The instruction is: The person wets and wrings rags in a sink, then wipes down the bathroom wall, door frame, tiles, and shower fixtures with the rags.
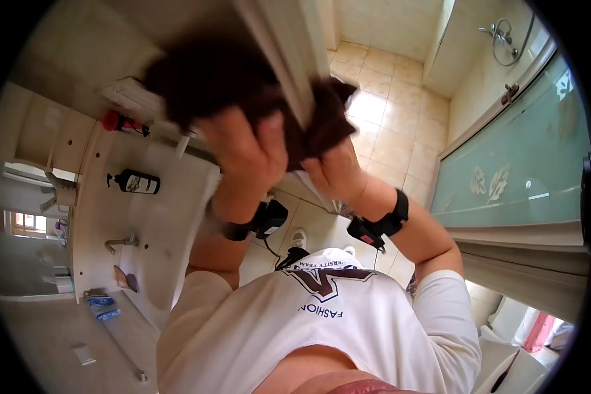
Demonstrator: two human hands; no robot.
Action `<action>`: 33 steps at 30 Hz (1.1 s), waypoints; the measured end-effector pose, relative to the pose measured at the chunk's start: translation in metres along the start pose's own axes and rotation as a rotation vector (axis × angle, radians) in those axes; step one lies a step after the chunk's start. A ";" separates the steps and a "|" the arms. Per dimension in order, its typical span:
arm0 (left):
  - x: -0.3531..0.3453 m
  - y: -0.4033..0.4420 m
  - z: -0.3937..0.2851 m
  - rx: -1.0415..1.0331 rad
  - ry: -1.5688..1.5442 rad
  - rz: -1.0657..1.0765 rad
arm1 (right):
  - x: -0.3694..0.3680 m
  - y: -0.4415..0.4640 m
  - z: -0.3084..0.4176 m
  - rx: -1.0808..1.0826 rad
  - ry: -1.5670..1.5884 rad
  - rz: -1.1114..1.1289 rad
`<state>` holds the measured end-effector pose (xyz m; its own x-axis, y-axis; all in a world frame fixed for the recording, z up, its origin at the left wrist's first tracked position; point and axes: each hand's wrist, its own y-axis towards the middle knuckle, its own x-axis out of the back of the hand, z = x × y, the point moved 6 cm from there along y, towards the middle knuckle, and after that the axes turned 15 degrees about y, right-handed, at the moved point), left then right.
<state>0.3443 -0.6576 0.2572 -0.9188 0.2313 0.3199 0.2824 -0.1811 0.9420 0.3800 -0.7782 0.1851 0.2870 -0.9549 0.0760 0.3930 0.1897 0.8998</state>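
Note:
A dark brown cloth (220, 82) lies against both faces of a pale upright door edge (289, 65), blurred by motion. My left hand (246, 148) is closed on the cloth on the left face of the edge, its fingertips partly hidden in the fabric. On the other face, my right hand (338, 167) grips the cloth's lower part, with fingers curled into it. Black straps with small boxes sit on both wrists.
To the left are a washbasin (200, 197), a tap (121, 243), a black pump bottle (134, 182) and a mirror (29, 256). A frosted glass door (512, 157) stands at right, near a shower head (499, 33). Tiled floor (400, 105) lies beyond.

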 end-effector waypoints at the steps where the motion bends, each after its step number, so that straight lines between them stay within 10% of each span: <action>1: 0.009 0.027 -0.004 0.004 0.048 -0.049 | 0.005 0.027 0.013 0.041 0.063 0.008; 7: 0.013 0.054 -0.004 0.054 -0.054 -0.247 | 0.011 0.057 0.013 0.124 0.248 0.095; 17: -0.021 -0.077 -0.009 -0.094 -0.031 0.173 | 0.019 -0.049 -0.015 -0.123 -0.084 0.319; 27: 0.046 0.128 0.007 -0.277 0.064 -0.559 | 0.012 0.162 0.067 0.086 0.322 0.090; 33: 0.010 0.016 0.005 0.011 -0.041 -0.105 | -0.013 0.062 0.015 0.070 0.130 0.135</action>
<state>0.3404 -0.6535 0.2757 -0.9315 0.2871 0.2232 0.1887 -0.1432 0.9715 0.3875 -0.7575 0.2465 0.4450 -0.8835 0.1460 0.2827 0.2933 0.9132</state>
